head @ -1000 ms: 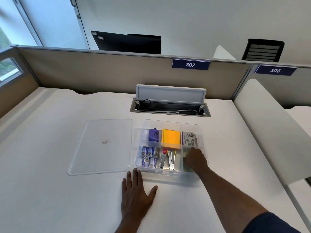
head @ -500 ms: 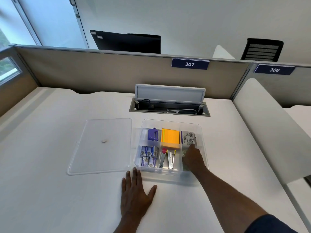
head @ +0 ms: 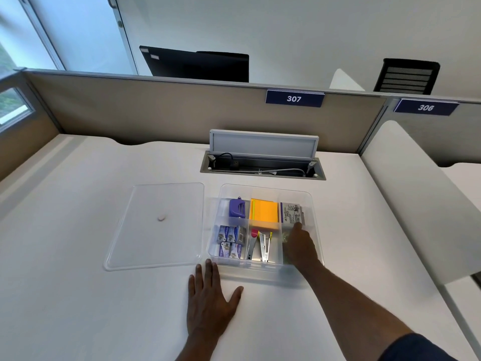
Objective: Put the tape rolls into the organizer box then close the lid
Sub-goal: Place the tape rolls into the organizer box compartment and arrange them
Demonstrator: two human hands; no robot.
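Observation:
A clear organizer box with dividers stands open on the white desk. My right hand reaches into its front right compartment, fingers down over a clear tape roll that shows only partly beside it; whether the fingers grip the roll is hidden. The fingertips touch the edge of a grey printed packet in the back right compartment. My left hand lies flat on the desk, fingers spread, just in front of the box's front left corner. The clear lid lies flat on the desk left of the box.
The box also holds a purple sharpener, orange sticky notes, staple boxes and staple removers. An open cable tray is set into the desk behind the box. Beige partitions bound the desk at the back and right.
My right hand has slid a little further back inside the right compartment, toward the grey packet. My left hand has stayed flat on the desk.

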